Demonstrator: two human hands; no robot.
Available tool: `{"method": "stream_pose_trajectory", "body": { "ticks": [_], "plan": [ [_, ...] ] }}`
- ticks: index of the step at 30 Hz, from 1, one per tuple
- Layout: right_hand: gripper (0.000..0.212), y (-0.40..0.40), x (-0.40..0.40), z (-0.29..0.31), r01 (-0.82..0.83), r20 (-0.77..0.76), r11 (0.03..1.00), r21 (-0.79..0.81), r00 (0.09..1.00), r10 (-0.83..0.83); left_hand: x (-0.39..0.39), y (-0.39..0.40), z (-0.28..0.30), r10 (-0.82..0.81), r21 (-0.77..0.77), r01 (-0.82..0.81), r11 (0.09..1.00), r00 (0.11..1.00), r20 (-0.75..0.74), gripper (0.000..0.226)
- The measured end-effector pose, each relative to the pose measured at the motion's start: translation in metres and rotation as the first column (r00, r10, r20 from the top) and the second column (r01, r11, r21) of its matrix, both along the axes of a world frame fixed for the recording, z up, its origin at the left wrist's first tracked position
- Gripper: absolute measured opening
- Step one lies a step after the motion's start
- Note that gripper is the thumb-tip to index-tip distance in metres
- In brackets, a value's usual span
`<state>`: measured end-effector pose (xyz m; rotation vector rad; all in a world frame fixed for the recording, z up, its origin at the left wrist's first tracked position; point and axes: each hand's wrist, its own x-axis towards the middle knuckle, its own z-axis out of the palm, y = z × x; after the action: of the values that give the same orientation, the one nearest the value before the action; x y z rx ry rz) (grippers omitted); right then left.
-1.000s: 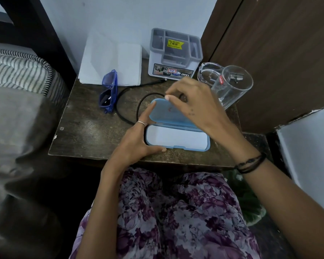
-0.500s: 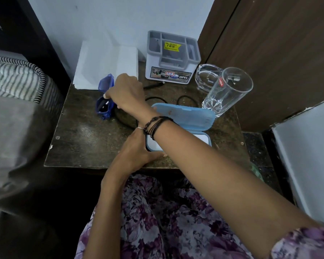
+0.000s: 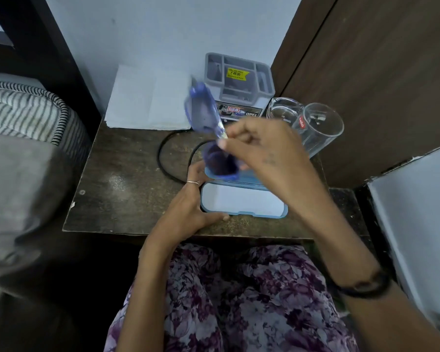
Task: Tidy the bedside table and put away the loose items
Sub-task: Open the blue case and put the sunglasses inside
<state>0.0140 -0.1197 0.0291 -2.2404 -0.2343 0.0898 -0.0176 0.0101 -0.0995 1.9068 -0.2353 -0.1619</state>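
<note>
Glasses in transit, case open.
Right hand (image 3: 267,151) pinches blue glasses (image 3: 208,123) above case (image 3: 241,199); left hand (image 3: 188,212) grips case. Cable (image 3: 163,158), tumblers (image 3: 315,128) not yet tidied on surface (image 3: 117,189).

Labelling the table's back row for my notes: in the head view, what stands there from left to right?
White folded paper → grey organiser → glass jug → clear tumbler.
</note>
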Motion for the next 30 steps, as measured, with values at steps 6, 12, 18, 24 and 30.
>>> {"method": "stream_pose_trajectory", "body": {
  "ticks": [6, 12, 18, 24, 30],
  "plan": [
    [0.016, -0.074, -0.021, -0.027, -0.064, 0.051, 0.943, -0.326, 0.995, 0.085, 0.002, 0.0, -0.005, 0.012, -0.018, -0.012, 1.0, 1.0, -0.001, 0.077],
    [0.02, -0.082, -0.019, -0.068, -0.181, 0.003, 0.904, -0.387, 0.98, 0.197, 0.003, 0.0, -0.011, 0.007, 0.021, -0.008, 1.0, 0.999, 0.046, 0.081],
    [0.02, -0.075, -0.02, -0.067, -0.068, 0.228, 0.924, -0.375, 0.96, 0.163, 0.003, -0.001, -0.014, 0.008, -0.047, -0.005, 0.999, 0.998, 0.061, 0.096],
    [0.041, -0.078, -0.012, -0.056, 0.051, 0.271, 0.949, -0.31, 0.962, 0.037, 0.004, 0.001, -0.018, -0.002, -0.064, 0.005, 0.998, 0.999, 0.052, 0.11],
    [0.032, -0.088, -0.022, -0.072, -0.042, 0.276, 0.923, -0.383, 0.948, 0.157, 0.003, -0.001, -0.014, 0.006, -0.119, -0.003, 0.993, 1.0, 0.027, 0.116]
  ]
}}
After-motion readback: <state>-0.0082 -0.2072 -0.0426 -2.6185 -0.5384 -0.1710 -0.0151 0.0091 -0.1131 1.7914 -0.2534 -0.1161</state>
